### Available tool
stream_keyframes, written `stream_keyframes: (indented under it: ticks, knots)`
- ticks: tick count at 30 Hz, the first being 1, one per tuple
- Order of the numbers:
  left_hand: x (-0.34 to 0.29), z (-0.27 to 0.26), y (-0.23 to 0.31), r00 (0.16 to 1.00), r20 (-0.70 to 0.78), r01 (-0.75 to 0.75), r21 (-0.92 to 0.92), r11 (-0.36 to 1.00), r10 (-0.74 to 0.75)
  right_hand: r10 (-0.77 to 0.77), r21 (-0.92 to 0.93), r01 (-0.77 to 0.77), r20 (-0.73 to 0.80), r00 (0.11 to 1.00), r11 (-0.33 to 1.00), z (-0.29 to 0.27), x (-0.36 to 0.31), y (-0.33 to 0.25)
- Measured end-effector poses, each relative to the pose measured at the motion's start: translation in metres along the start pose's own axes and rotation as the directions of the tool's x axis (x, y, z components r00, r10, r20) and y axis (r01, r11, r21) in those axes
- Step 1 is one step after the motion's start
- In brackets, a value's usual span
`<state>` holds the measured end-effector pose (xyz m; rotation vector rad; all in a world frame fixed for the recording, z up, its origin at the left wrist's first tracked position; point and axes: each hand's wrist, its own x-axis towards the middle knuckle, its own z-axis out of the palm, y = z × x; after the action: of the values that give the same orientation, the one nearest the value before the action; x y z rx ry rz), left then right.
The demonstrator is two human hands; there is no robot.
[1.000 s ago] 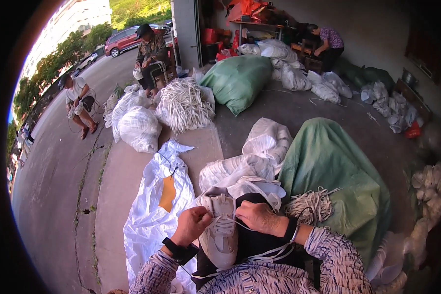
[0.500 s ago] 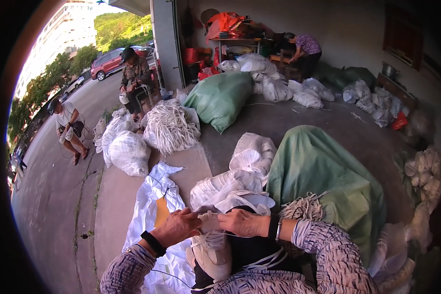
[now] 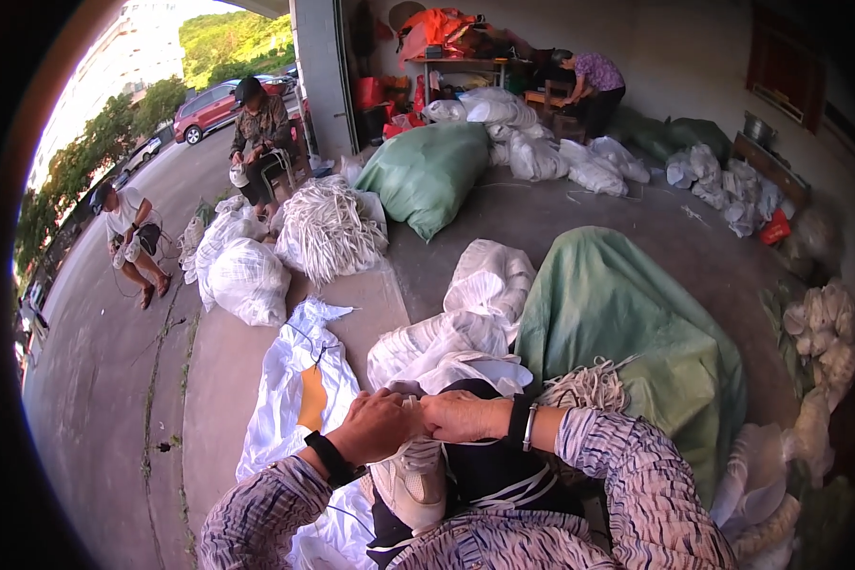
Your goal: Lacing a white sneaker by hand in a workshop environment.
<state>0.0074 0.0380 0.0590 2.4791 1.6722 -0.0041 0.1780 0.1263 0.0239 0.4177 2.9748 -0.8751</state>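
Note:
A cream sneaker (image 3: 413, 489) rests on my lap with its toe toward me, on dark cloth. At its far end, my left hand (image 3: 375, 426) and my right hand (image 3: 461, 418) are closed and meet knuckle to knuckle. They grip the shoe's upper end around the tongue; most of what lies under the fingers is hidden. Loose white laces (image 3: 515, 496) lie over the dark cloth to the right of the shoe. Just beyond my hands sits a clear plastic bag of white pieces (image 3: 437, 347).
White sheeting (image 3: 275, 408) with an orange patch lies at left. A green sack (image 3: 617, 313) stands at right, with a lace bundle (image 3: 594, 385) against it. Farther off are a lace heap (image 3: 328, 228), another green sack (image 3: 427, 176) and several people working.
My hands have come together, covering the pale tongue that showed between them. The left hand has turned and moved right. The whole view has shifted slightly.

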Motion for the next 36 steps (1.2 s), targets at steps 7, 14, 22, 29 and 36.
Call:
stream_keyframes:
  ticks: [7,14,22,29,36]
  knots:
    - [0.0,0.024,-0.011,0.876,-0.063,0.094,-0.95,0.298,-0.478,0.32,0.818,-0.056,-0.161,0.934,0.573,0.001,-0.003,-0.006]
    - [-0.009,0.032,0.003,0.868,-0.137,-0.195,-0.978,-0.073,-0.477,0.164,0.861,0.119,-0.227,0.96,0.494,0.023,0.004,-0.023]
    - [-0.008,0.014,0.003,0.899,-0.122,-0.085,-0.991,0.105,-0.421,0.209,0.936,0.235,-0.293,0.933,0.261,-0.061,-0.013,-0.067]
    - [-0.012,-0.019,0.011,0.99,-0.1,-0.098,-0.995,0.029,-0.101,0.074,0.797,0.532,-0.572,0.817,0.286,-0.106,-0.038,-0.073]
    - [-0.06,0.011,-0.037,0.613,-0.104,-0.095,-0.994,0.057,-0.783,0.851,0.654,0.752,-0.349,0.393,-0.079,-0.077,-0.107,0.102]
